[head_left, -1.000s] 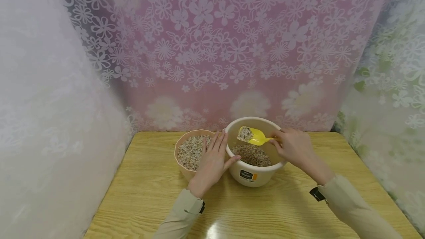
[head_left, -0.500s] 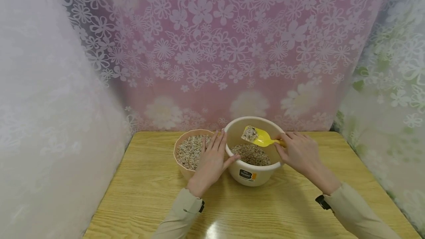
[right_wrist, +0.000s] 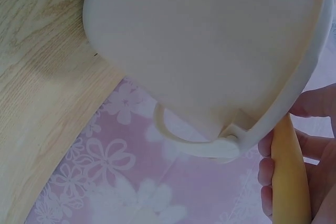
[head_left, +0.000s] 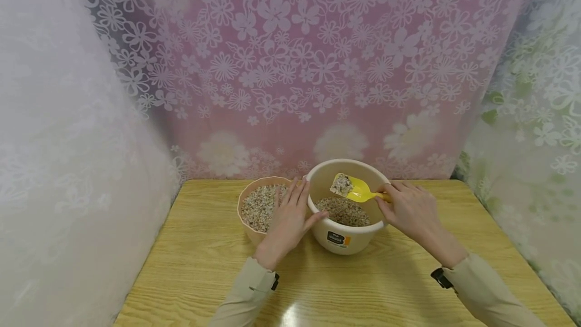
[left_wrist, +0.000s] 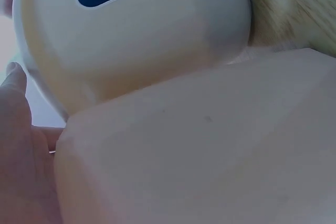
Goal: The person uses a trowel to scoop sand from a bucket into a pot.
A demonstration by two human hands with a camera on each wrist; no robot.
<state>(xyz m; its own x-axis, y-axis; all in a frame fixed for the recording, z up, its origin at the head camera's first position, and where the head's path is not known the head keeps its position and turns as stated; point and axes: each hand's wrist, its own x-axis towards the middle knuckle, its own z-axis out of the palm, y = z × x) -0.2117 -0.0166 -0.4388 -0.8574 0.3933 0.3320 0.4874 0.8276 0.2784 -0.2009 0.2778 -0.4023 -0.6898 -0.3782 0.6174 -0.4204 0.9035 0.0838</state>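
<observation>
A yellow scoop (head_left: 360, 191) is in my right hand (head_left: 410, 211), tilted above the cream bucket (head_left: 347, 243) with a small heap of pale grain (head_left: 341, 184) in its blade. In the right wrist view, my fingers curl round the scoop's handle (right_wrist: 289, 177) beside the bucket's rim. Darker mixed grain (head_left: 342, 211) covers the bucket's bottom. My left hand (head_left: 288, 218) lies with straight fingers across the near edge of the peach bowl and touches the bucket's left rim, thumb on the rim's front. The peach bowl (head_left: 247, 228), full of pale grain, stands left of the bucket, partly hidden by that hand.
Both containers stand near the back edge of the wooden table (head_left: 199, 266). A pink flowered curtain (head_left: 281, 90) hangs right behind them, with pale sheets at both sides. The bucket's carrying handle (right_wrist: 197, 148) hangs down on its right side.
Over the last second my right hand has drawn the loaded scoop a little to the right above the bucket, then held it nearly still. My left hand has stayed in place.
</observation>
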